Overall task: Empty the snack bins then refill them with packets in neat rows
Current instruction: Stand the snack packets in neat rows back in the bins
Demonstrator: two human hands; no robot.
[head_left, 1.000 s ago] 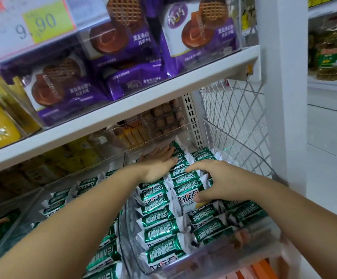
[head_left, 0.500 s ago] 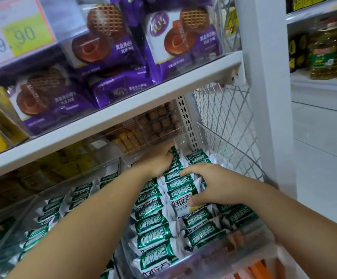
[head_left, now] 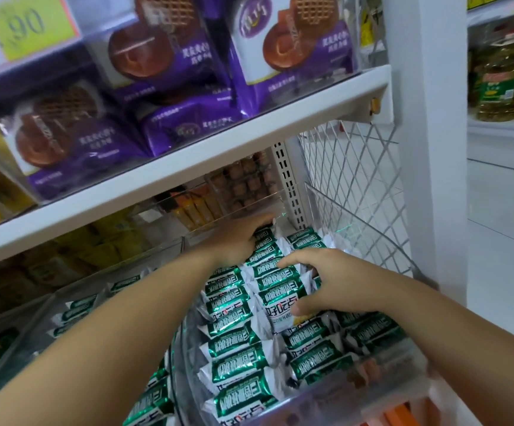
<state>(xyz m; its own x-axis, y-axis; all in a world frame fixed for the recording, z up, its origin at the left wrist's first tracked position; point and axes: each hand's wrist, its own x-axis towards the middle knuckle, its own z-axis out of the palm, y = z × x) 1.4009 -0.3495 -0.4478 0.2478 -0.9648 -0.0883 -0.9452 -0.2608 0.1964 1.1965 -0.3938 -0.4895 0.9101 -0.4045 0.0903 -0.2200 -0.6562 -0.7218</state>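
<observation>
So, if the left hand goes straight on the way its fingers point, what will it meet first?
Probably the bin's clear back wall, just beyond the last green packets under the left hand; depth there is unclear.

The yellow-green paper price tag reads 9.90. Chinese print on the green foil snack packets and purple biscuit bags is too blurred to read.
</observation>
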